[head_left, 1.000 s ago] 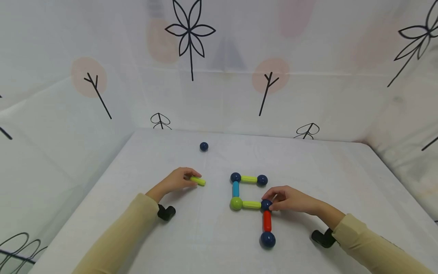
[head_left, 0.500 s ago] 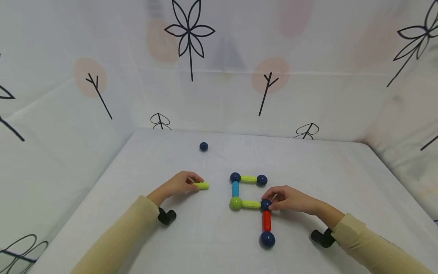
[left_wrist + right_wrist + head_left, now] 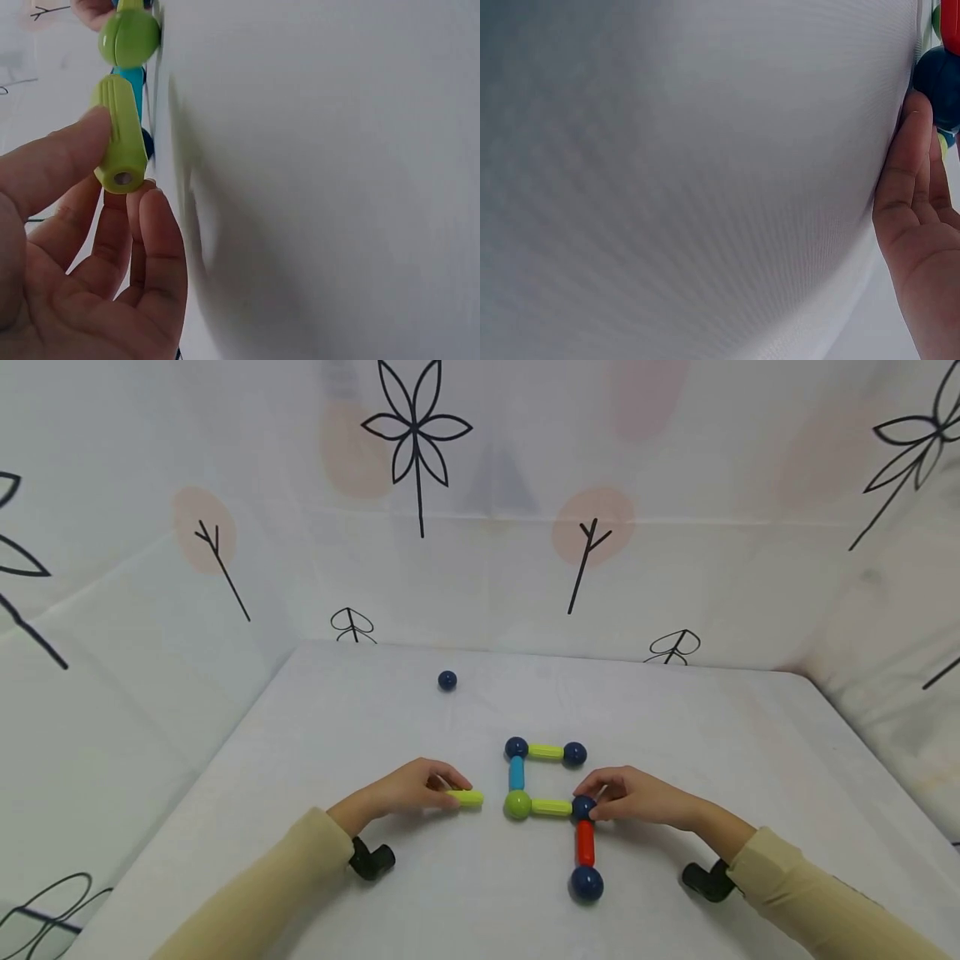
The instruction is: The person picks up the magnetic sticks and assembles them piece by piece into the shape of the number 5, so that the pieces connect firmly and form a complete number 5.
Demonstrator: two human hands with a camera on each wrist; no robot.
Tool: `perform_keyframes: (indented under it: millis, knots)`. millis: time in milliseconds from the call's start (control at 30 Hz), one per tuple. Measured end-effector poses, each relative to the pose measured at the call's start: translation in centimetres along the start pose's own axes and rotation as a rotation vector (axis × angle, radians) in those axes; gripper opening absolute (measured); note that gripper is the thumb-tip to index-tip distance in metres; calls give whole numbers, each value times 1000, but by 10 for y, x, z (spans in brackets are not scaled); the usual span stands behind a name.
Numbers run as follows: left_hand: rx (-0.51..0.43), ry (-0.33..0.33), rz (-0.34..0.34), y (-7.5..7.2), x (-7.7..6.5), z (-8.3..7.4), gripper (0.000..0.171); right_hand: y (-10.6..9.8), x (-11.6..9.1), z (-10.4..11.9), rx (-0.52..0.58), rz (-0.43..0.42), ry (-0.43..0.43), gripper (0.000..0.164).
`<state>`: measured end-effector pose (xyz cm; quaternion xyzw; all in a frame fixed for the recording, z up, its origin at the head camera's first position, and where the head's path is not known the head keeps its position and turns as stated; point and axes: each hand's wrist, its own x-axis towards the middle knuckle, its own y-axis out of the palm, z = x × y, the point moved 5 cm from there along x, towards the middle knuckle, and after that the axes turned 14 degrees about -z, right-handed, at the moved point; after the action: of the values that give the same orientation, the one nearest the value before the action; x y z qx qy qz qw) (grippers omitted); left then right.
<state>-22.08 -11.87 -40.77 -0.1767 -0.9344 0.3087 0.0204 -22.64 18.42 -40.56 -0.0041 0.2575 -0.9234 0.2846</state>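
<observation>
In the head view my left hand [image 3: 417,786] pinches a yellow-green magnetic rod [image 3: 467,797] between thumb and fingers, just left of a green ball [image 3: 517,805]. A gap separates the rod from that ball. My right hand [image 3: 639,797] grips a dark blue ball [image 3: 583,807] at the right corner of a joined figure. From the green ball a blue rod [image 3: 517,773] runs back to another dark blue ball [image 3: 516,747]. A red rod [image 3: 586,843] leads from the gripped ball towards the front. The left wrist view shows a metal disc in the held rod's end.
A loose dark blue ball [image 3: 447,680] lies near the back of the white table [image 3: 360,693]. Another dark blue ball [image 3: 587,884] ends the red rod at the front. Patterned white cloth [image 3: 480,577] stands behind the table.
My left hand has moved right and towards the front with the yellow-green rod, closer to the green ball. The rod has turned to lie nearly level. My right hand has stayed put.
</observation>
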Motion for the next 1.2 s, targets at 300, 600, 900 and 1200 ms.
perform_keyframes:
  millis: [300,600,900,1200]
  knots:
    - [-36,12,49,17,-5,-10,22,1,0,-1,4,1,8,32]
    - [-63,30,77,34,-6,-18,22,1,-1,0,-10,-10,11,32]
    - [-136,42,155,57,-12,-34,22,1,-1,0,-25,-21,13,33]
    - [-152,74,218,72,-13,-48,23,1,-1,1,-27,-24,20,33]
